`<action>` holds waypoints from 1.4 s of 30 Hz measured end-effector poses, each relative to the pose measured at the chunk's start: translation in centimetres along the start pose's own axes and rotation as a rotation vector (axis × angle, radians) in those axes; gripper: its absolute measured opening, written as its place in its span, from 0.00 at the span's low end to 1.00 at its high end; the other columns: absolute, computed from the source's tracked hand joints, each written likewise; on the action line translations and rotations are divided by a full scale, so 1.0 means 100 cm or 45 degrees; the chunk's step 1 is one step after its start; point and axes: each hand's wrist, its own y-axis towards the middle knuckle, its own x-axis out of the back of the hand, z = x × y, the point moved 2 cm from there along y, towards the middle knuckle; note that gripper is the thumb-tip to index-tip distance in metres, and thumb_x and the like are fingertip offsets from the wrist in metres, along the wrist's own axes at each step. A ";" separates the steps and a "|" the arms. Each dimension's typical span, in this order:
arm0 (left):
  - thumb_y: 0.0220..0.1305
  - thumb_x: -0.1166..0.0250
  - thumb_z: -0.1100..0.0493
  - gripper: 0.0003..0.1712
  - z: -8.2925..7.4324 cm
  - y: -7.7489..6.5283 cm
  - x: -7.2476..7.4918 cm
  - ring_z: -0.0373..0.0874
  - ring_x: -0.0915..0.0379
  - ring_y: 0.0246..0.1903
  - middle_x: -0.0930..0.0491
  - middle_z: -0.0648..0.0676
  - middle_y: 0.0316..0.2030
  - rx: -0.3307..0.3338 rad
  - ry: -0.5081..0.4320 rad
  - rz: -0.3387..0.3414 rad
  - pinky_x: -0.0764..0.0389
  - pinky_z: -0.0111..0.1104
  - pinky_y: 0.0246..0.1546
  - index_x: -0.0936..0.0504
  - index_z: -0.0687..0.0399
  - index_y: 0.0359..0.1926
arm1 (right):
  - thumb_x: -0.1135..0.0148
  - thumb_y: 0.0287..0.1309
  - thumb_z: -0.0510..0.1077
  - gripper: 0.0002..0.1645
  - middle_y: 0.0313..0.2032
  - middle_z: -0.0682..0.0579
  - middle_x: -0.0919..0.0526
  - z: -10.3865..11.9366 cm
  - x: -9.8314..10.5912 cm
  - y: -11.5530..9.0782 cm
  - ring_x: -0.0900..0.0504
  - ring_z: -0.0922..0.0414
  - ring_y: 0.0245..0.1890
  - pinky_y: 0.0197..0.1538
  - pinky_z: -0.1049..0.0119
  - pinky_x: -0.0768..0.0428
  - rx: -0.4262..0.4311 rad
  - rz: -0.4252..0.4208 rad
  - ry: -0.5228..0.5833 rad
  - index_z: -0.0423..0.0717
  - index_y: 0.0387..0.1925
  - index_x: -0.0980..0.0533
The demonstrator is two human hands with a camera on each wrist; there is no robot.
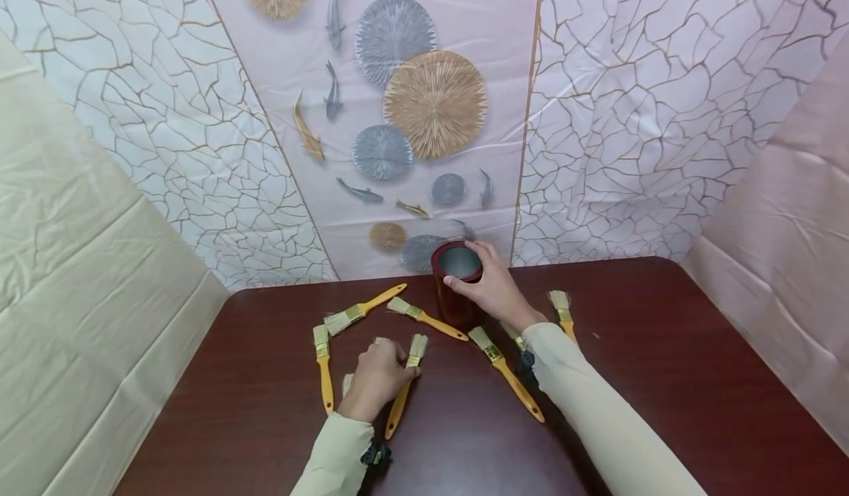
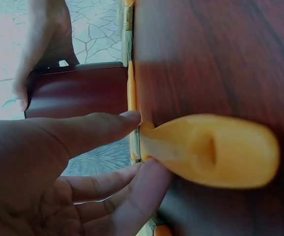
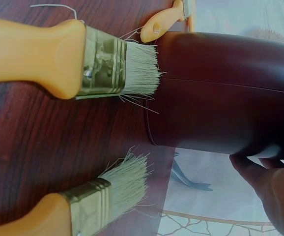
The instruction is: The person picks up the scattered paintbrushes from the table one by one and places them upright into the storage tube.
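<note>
At the far left, a leftmost brush point(image 1: 323, 367) lies with its bristles just beside those of a slanting brush point(image 1: 365, 309). Next comes your left hand point(image 1: 378, 379), low over the table point(image 1: 232, 378), thumb and finger on either side of the neck of the near brush point(image 1: 404, 391); you can't tell from here whether they press on it. More bristles point(image 1: 348, 382) show beside that hand, their handle hidden under it. Farther right, a middle brush point(image 1: 427, 319) lies near the dark red cup point(image 1: 449, 301), which stands on the table toward its back edge, its mouth up. Your right hand point(image 1: 497, 290) grips the cup at the rim, thumb in front and fingers behind. Beyond it, a right-hand brush point(image 1: 509, 378) lies slantwise, and a far-right brush point(image 1: 561, 308) runs under your sleeve point(image 1: 577, 371).

The step in hand looks like taking up the near brush while you steady the cup. The next move likely calls for a firm pinch at that neck, clear of the brush beneath your palm, with the cup held quiet.
</note>
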 end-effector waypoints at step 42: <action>0.69 0.27 0.53 0.13 -0.026 0.009 0.046 0.47 0.17 0.23 0.14 0.51 0.33 0.013 -0.519 -0.046 0.17 0.37 0.27 0.14 0.57 0.45 | 0.26 0.61 0.66 0.56 0.79 0.43 0.42 0.001 -0.003 -0.002 0.29 0.40 0.69 0.64 0.40 0.24 -0.024 -0.005 0.012 0.48 0.81 0.40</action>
